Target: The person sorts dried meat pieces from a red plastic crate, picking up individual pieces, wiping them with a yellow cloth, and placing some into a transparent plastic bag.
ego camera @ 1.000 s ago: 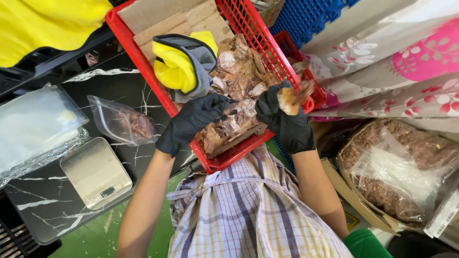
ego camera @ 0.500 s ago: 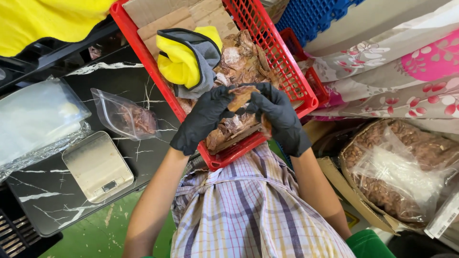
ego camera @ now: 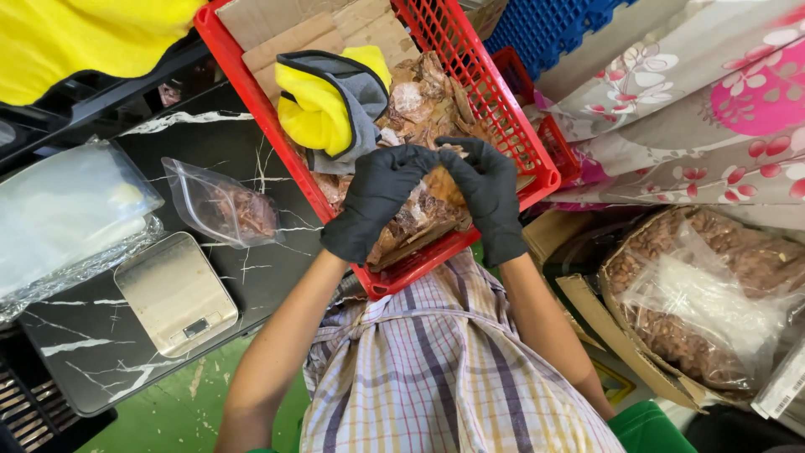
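Observation:
Both my hands wear black gloves and meet over the near end of a red plastic crate (ego camera: 251,109). My left hand (ego camera: 377,197) and my right hand (ego camera: 490,193) pinch the same brown dried piece (ego camera: 439,179) between their fingertips. Under them the crate holds a heap of similar dried brown pieces (ego camera: 419,101) on cardboard. A yellow and grey glove (ego camera: 327,101) lies in the crate just beyond my left hand.
On the black marbled table (ego camera: 92,361) lie a clear zip bag with some dried pieces (ego camera: 222,205), a small metal scale (ego camera: 176,289) and a foil tray with plastic bags (ego camera: 67,218). At right is a plastic-lined cardboard box of brown dried goods (ego camera: 704,302), floral cloth (ego camera: 696,101) and a blue crate (ego camera: 553,25).
My right hand carried a dried piece from the crate's right side toward the middle. My left hand rose to meet it, and both now grip the piece together.

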